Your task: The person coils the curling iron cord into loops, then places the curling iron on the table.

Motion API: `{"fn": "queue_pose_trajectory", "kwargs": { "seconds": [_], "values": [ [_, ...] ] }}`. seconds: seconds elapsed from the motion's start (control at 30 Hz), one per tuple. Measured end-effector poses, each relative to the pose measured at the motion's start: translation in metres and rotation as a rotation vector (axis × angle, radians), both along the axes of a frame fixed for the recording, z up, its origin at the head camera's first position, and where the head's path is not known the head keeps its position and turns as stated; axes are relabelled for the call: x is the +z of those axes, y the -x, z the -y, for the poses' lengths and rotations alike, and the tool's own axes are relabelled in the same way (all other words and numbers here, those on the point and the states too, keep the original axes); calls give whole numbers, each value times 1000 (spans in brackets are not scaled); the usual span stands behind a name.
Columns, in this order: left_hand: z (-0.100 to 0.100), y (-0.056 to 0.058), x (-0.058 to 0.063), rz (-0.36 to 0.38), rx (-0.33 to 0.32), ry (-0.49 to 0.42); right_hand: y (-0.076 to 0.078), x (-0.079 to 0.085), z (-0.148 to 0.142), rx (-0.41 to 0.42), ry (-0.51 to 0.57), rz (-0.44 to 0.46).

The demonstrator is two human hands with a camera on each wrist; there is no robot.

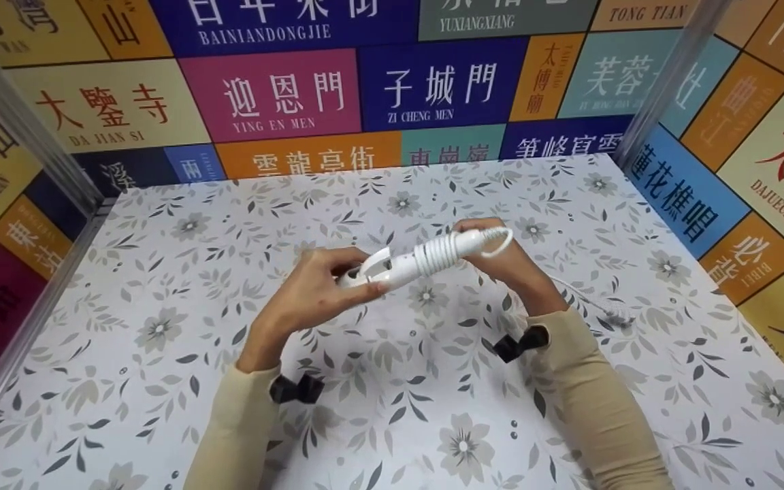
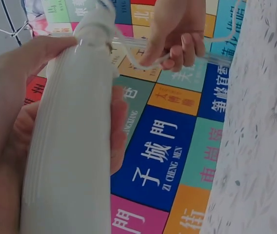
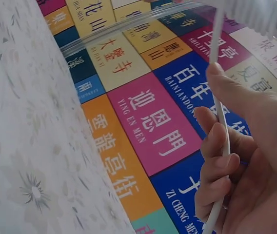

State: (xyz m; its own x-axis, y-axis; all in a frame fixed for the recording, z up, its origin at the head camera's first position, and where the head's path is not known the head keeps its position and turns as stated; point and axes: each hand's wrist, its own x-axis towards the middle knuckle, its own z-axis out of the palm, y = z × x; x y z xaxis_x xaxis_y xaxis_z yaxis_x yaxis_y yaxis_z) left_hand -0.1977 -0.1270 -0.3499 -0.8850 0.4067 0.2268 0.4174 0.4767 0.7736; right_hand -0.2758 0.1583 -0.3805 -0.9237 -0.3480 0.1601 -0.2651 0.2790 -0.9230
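A white wand-shaped appliance (image 1: pixel 402 272), which looks like a hair curling iron, is held above the table, tilted up to the right. My left hand (image 1: pixel 310 289) grips its left end, thumb along the near side; the left wrist view shows its smooth, ridged body (image 2: pixel 75 136) close up. White cord (image 1: pixel 436 255) is wound in several turns round its right part. My right hand (image 1: pixel 501 262) is by the right end, partly hidden behind it. In the right wrist view, its curled fingers (image 3: pixel 219 168) hold a length of white cord (image 3: pixel 226 136).
Loose cord trails past the right wrist to a blurred end (image 1: pixel 616 314) at the right. The table (image 1: pixel 392 408) has a floral-patterned cover. Panels with coloured Chinese signs (image 1: pixel 269 95) stand behind and on both sides. Black wrist mounts (image 1: pixel 297 389) sit on both sleeves.
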Motion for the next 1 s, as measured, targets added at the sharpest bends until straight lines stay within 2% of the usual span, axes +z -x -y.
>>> {"fn": "queue_pose_trajectory", "kwargs": {
  "seconds": [0.1, 0.17, 0.37, 0.53, 0.7, 0.83, 1.0],
  "values": [
    [3, -1, 1, -16, -55, 69, -5, 6, -1, 18, -11, 61],
    [5, -2, 1, -29, -74, 118, -7, 10, 0, -4, -67, 93],
    [1, -6, 2, -89, -90, 265, -9, 12, 0, 13, -164, 18],
    [-6, -10, 2, -130, -66, 392, -12, 15, 1, 42, -165, -2],
    [-11, -10, 0, -175, -4, 485, -18, 21, 0, 57, -150, -60],
    [-14, -11, 1, -214, 39, 514, -24, 26, 3, 54, -130, -118],
    [-16, -13, 0, -214, 54, 519, -31, 30, 9, 43, -147, -148]
  ]
}}
